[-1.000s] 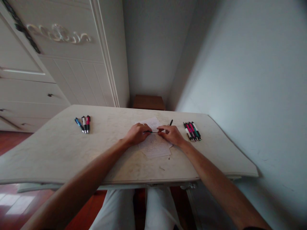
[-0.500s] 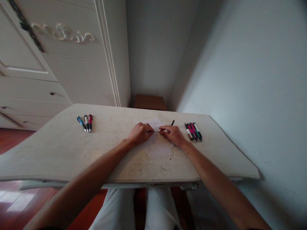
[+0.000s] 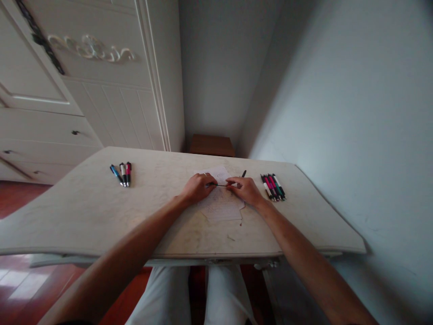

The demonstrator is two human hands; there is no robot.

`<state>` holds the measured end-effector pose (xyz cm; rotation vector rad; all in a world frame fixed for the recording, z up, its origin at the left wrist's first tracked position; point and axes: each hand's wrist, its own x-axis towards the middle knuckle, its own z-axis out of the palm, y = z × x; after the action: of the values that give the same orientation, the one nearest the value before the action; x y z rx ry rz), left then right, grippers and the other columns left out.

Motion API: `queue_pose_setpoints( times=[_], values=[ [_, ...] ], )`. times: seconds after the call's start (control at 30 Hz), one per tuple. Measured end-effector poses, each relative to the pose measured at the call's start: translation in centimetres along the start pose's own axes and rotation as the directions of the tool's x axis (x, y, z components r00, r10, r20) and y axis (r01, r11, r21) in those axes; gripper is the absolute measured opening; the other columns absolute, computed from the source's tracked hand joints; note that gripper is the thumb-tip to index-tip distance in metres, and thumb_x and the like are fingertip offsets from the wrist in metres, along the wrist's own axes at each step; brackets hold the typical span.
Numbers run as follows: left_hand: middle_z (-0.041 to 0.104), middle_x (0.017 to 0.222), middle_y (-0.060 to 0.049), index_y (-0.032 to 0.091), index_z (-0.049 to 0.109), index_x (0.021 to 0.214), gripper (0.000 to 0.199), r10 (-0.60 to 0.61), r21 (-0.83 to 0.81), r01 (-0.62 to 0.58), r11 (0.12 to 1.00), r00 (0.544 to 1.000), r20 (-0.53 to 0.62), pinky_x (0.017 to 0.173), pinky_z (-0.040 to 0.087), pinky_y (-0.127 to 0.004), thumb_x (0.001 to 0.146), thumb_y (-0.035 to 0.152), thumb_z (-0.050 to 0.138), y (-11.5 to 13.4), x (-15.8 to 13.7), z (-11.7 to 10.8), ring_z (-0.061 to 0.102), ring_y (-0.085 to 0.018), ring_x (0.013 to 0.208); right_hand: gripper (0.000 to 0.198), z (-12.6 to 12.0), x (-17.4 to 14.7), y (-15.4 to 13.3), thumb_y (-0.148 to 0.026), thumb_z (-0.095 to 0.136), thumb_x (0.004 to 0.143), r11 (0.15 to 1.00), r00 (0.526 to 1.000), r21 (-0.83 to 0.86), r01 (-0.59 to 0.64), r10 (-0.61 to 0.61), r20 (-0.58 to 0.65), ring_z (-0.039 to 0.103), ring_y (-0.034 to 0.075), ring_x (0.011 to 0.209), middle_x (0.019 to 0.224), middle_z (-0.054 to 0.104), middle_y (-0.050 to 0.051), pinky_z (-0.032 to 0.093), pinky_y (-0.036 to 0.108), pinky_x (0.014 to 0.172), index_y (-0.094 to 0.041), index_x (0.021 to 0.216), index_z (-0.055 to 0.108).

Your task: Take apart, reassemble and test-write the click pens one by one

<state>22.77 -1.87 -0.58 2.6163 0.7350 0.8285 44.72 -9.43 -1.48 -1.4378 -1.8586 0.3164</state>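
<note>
hands (image 3: 221,188) mid-table, far from edges

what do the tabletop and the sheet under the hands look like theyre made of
Tabletop: likely painted or laminated wood, a matte cream surface with scuffs and faint stains. Sheet: thin white paper, with an uneven edge and faint marks on it.
</note>
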Motion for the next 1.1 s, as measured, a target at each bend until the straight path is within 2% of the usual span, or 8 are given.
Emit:
queue_pose_setpoints(
  times=[0.23, 0.5, 0.6, 0.7, 0.77, 0.83, 1.0, 1.1],
  values=[
    [0.074, 0.092, -0.004, 0.02, 0.074, 0.092, 0.015, -0.004, -0.029, 0.004, 1.0, 1.0, -0.005, 0.082, 0.05, -0.031, 0.083, 0.02, 0.061, -0.1, 0.1, -0.1, 0.068, -0.019, 0.084, 0.029, -0.3, 0.0, 0.0, -0.031, 0.068, 0.081, 1.0, 1.0, 0.012, -0.011, 0.012, -0.024, 0.068, 0.017, 0.068, 0.095, 0.076, 0.009, 0.053, 0.028, 0.066, -0.018, 0.106, 0.073],
    [0.074, 0.094, -0.003, 0.021, 0.074, 0.094, 0.016, -0.001, -0.035, 0.0, 0.999, 1.0, -0.017, 0.084, 0.05, -0.031, 0.086, 0.023, 0.06, -0.3, 0.1, -0.1, 0.068, -0.019, 0.086, 0.038, -1.6, 0.0, -1.0, -0.046, 0.066, 0.081, 0.994, 0.987, 0.09, -0.053, 0.066, -0.146, 0.054, 0.01, 0.049, 0.098, 0.074, 0.008, 0.044, 0.023, 0.048, -0.019, 0.108, 0.07],
    [0.075, 0.094, -0.003, 0.022, 0.074, 0.094, 0.017, -0.011, -0.032, 0.01, 0.999, 0.999, -0.034, 0.084, 0.051, -0.031, 0.087, 0.024, 0.059, -0.3, 0.1, -0.1, 0.068, -0.019, 0.085, 0.038, -2.5, 0.2, -0.8, -0.047, 0.06, 0.085, 0.994, 0.948, 0.081, -0.073, 0.094, -0.303, 0.054, 0.011, 0.052, 0.094, 0.073, 0.008, 0.043, 0.023, 0.047, -0.018, 0.106, 0.07],
    [0.075, 0.094, -0.003, 0.023, 0.073, 0.095, 0.017, -0.018, -0.024, 0.017, 1.0, 0.999, -0.042, 0.084, 0.051, -0.03, 0.087, 0.026, 0.058, -0.2, 0.1, -0.2, 0.069, -0.018, 0.085, 0.037, -3.5, 0.4, -0.2, -0.047, 0.056, 0.087, 0.995, 0.876, 0.032, -0.094, 0.098, -0.472, 0.051, 0.011, 0.053, 0.095, 0.07, 0.007, 0.043, 0.024, 0.048, -0.018, 0.106, 0.068],
    [0.075, 0.094, -0.002, 0.023, 0.073, 0.095, 0.017, -0.014, -0.019, 0.013, 1.0, 0.999, -0.042, 0.084, 0.051, -0.031, 0.087, 0.026, 0.058, -0.1, 0.1, -0.3, 0.069, -0.018, 0.086, 0.036, -3.9, 0.5, 0.3, -0.046, 0.057, 0.087, 0.994, 0.846, -0.022, -0.105, 0.077, -0.527, 0.05, 0.012, 0.055, 0.096, 0.068, 0.007, 0.044, 0.025, 0.052, -0.018, 0.107, 0.067],
    [0.075, 0.095, -0.003, 0.022, 0.073, 0.096, 0.017, -0.011, -0.017, 0.01, 1.0, 0.999, -0.04, 0.085, 0.051, -0.031, 0.088, 0.026, 0.058, -0.1, 0.1, -0.3, 0.069, -0.019, 0.087, 0.036, -4.0, 0.5, 0.8, -0.043, 0.059, 0.086, 0.99, 0.855, -0.09, -0.106, 0.045, -0.516, 0.05, 0.012, 0.057, 0.099, 0.066, 0.008, 0.047, 0.027, 0.058, -0.017, 0.109, 0.066],
    [0.075, 0.097, -0.003, 0.022, 0.073, 0.097, 0.018, -0.027, -0.026, 0.026, 0.999, 0.999, -0.034, 0.085, 0.052, -0.031, 0.088, 0.025, 0.058, 0.1, 0.1, -0.5, 0.069, -0.019, 0.088, 0.025, -3.6, 0.5, 2.0, -0.035, 0.058, 0.086, 0.982, 0.938, -0.169, -0.083, 0.02, -0.346, 0.058, 0.016, 0.068, 0.099, 0.067, 0.011, 0.05, 0.033, 0.072, -0.017, 0.099, 0.07],
    [0.075, 0.097, -0.003, 0.022, 0.073, 0.097, 0.018, -0.037, -0.024, 0.036, 0.999, 0.999, -0.04, 0.085, 0.052, -0.031, 0.088, 0.026, 0.058, 0.2, 0.1, -0.6, 0.069, -0.019, 0.089, 0.021, -3.5, 0.5, 2.3, -0.033, 0.056, 0.087, 0.981, 0.944, -0.173, -0.088, 0.027, -0.33, 0.061, 0.02, 0.077, 0.091, 0.069, 0.01, 0.051, 0.034, 0.075, -0.018, 0.089, 0.071]
  ],
)
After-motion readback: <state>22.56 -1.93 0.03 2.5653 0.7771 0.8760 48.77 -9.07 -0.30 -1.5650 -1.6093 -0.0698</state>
